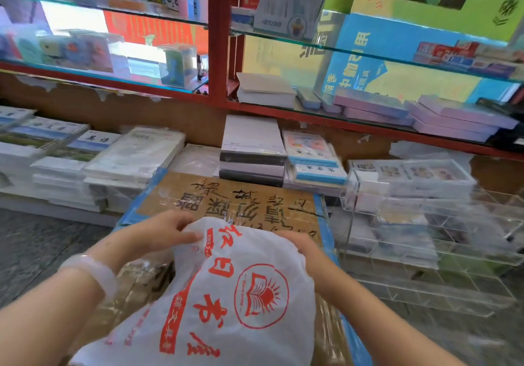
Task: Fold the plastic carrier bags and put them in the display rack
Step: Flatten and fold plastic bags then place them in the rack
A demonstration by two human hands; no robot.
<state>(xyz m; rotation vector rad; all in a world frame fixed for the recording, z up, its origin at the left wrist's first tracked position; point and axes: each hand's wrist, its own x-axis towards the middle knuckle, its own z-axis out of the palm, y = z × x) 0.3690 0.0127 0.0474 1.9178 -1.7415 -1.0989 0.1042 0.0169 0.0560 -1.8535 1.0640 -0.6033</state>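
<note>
1. You hold a thin, crinkled white plastic carrier bag over the counter, just in front of you; its red print shows an open-book emblem in a circle and large Chinese characters.
2. Your left hand pinches the bag's upper left edge; your right hand grips its upper right edge.
3. Beneath it lies a brown cardboard sheet with handwritten black characters, edged in blue tape.
4. A clear acrylic compartment rack stands to your right; stacked wrapped books and red-framed glass shelves lie beyond.
</note>
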